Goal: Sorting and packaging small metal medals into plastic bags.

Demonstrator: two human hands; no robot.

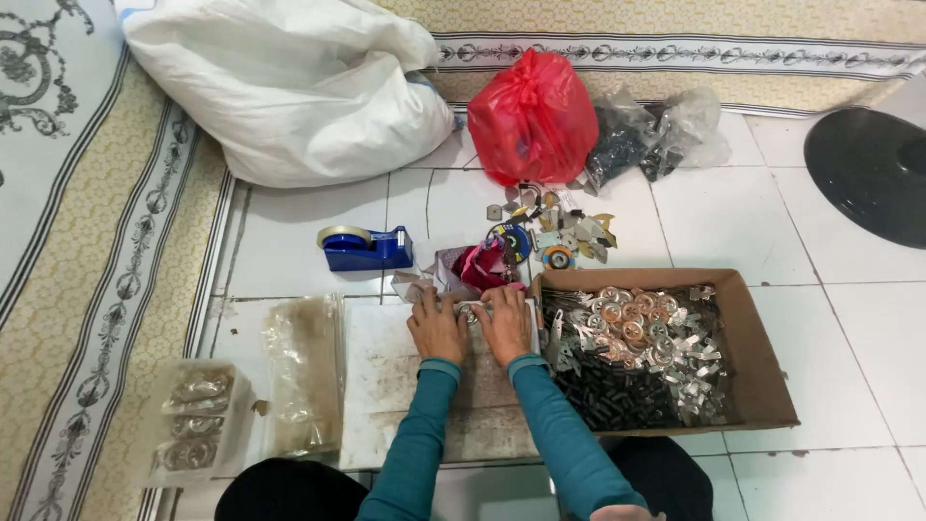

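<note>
a: what are the two hands on, here on the tiled floor (318,232)?

b: both are pressed together over one small shiny metal piece (472,312), at the far edge of a white work board (405,386). the left hand (439,328) and the right hand (505,323) pinch it between fingertips; the piece is mostly hidden under them.

a: how would it handle?

b: by the look, light, stiff and slick, easy to drop. the edges seem the place to hold, with thumb and forefinger.

a: and the count?

b: one cardboard box (762,376) just right of the right hand, heaped with round metal parts (632,323), flat silver tabs and small black pieces, too many to count. one blue tape dispenser (367,248) beyond the left hand. one red plastic bag (533,116) and one large white sack (289,87) farther off, with two clear bags of dark parts (646,135) beside the red one. loose bits (559,236) lie scattered just beyond the fingers.

a: to the left?

b: one clear sleeve (304,376) next to the board, then one clear packet (198,420) showing three filled rows.
</note>
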